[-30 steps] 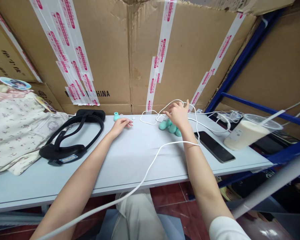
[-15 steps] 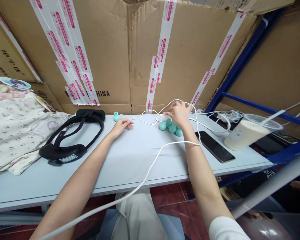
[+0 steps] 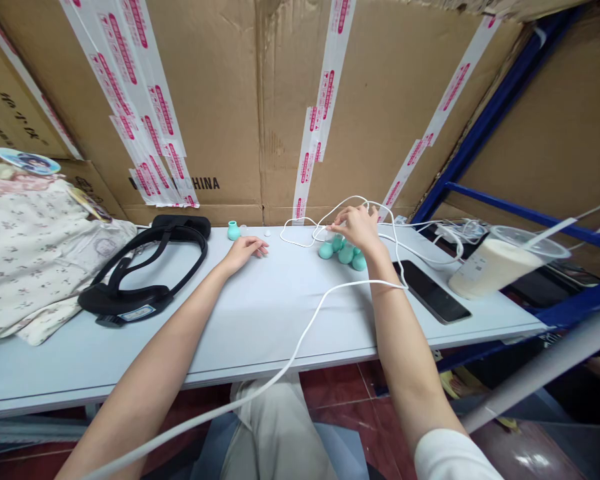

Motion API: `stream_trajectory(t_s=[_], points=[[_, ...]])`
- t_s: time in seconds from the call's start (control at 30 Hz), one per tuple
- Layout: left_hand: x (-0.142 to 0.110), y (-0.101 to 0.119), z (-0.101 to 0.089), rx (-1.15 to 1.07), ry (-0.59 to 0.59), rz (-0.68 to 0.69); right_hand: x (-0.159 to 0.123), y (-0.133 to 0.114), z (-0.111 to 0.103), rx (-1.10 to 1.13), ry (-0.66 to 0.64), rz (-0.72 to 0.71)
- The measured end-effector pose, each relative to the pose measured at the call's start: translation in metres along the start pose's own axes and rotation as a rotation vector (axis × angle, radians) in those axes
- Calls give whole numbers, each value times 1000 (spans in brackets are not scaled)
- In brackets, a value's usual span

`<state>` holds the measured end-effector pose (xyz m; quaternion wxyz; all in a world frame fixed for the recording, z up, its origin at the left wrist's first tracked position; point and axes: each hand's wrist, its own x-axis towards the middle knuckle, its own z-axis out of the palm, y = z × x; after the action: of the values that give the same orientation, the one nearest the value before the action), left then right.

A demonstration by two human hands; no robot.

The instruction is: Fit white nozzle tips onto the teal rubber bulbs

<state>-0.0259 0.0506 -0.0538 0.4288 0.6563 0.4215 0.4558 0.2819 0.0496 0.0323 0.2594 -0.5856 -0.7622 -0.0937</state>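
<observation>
My left hand (image 3: 247, 252) lies on the table with its fingers loosely stretched out, nothing visible in them. Just behind it stands a small teal round-bellied bottle (image 3: 233, 231) with an open neck, and beside that a tiny white piece (image 3: 267, 234). Over a cluster of several similar teal bottles (image 3: 345, 254) hovers my right hand (image 3: 356, 228). Its thumb and fingers are pinched on a small whitish, see-through piece (image 3: 329, 235), whose kind I cannot make out. The hand and wrist partly hide the cluster.
A white cable (image 3: 300, 337) loops around my right hand and crosses the table (image 3: 275, 313) toward me. To the right are a phone (image 3: 433, 291) and a tilted drink cup (image 3: 490, 267) with a straw. A black head strap (image 3: 145, 293) and flowered cloth (image 3: 35, 247) lie left. Cardboard (image 3: 220, 100) stands behind.
My left fingers have shifted slightly, and the clear bit seen at their tips earlier no longer shows. The right hand stays over the teal bottles, almost still.
</observation>
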Motion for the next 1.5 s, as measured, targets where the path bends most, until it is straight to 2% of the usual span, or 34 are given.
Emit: stream_trajectory(t_s=[0.17, 0.37, 0.43, 0.5, 0.6, 0.63, 0.67, 0.73, 0.8, 0.9, 1.0, 1.1, 1.27, 1.33, 1.5], points=[[0, 0, 0, 12, 4, 15, -2, -5, 1, -21, -12, 28], [1, 4, -1, 67, 48, 41, -3, -8, 4, -68, 44, 26], [-1, 9, -1, 156, 109, 74, -3, -9, 1, -58, 81, 18], [-5, 16, -3, 313, 220, 143, -6, -17, -3, -63, 171, 10], [-12, 26, -5, 499, 461, 244, -15, -51, 2, -75, 322, -11], [-14, 28, -6, 511, 545, 262, -18, -67, 9, -67, 328, -36], [-16, 29, -7, 505, 621, 275, -21, -84, 19, -51, 303, -86], [-18, 28, -9, 484, 732, 290, -22, -118, 45, -22, 163, -263], [-18, 25, -11, 492, 777, 288, -14, -143, 74, -11, 64, -293], [-16, 17, -14, 538, 779, 272, 13, -155, 110, -67, 23, -190], [-12, 7, -19, 570, 757, 248, 37, -145, 127, -147, -48, -169], [-7, 1, -23, 592, 731, 221, 42, -131, 135, -59, -70, -114], [-3, -1, -22, 697, 663, 249, 31, -122, 139, 194, 28, -2], [-3, 0, -21, 736, 646, 245, 30, -123, 139, 171, 38, 19], [-7, 3, -22, 762, 640, 222, 31, -128, 144, 31, -5, -68]])
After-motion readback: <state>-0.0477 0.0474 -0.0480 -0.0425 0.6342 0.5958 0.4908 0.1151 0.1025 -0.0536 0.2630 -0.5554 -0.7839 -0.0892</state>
